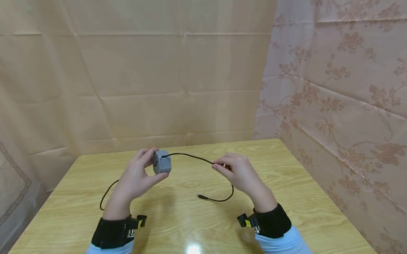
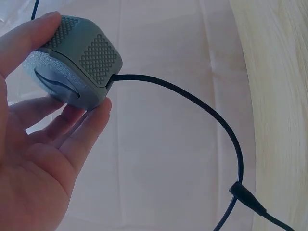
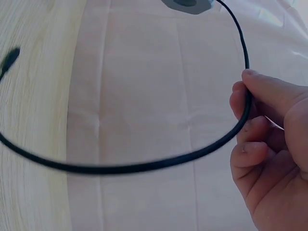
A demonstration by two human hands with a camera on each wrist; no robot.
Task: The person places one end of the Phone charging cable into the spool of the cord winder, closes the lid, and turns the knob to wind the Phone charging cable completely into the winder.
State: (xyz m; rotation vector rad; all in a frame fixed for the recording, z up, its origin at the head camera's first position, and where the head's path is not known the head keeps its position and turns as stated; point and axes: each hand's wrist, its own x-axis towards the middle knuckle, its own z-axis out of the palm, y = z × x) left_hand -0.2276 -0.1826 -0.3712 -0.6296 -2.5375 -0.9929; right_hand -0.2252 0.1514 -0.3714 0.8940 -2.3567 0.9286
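My left hand (image 1: pixel 134 176) grips a small grey cable case (image 1: pixel 162 162) between thumb and fingers, above the table. In the left wrist view the case (image 2: pixel 84 60) has diamond-textured sides and a curved line on its rounded face. A black cable (image 1: pixel 187 155) leaves it and arches across to my right hand (image 1: pixel 238 172), whose thumb and index finger pinch it. Beyond that pinch, the cable (image 3: pixel 120 168) hangs in a loop and ends in a slim black plug (image 1: pixel 202 197). Another stretch of black cable (image 1: pixel 103 197) shows to the left, partly hidden by the left forearm.
Below the hands is a light wood-grain table (image 1: pixel 193 232). A plain beige curtain (image 1: pixel 137 77) hangs behind its far edge, and a flower-patterned cloth (image 1: pixel 350 99) borders the right side. Both wrists wear black bands (image 1: pixel 113 232) with small cameras.
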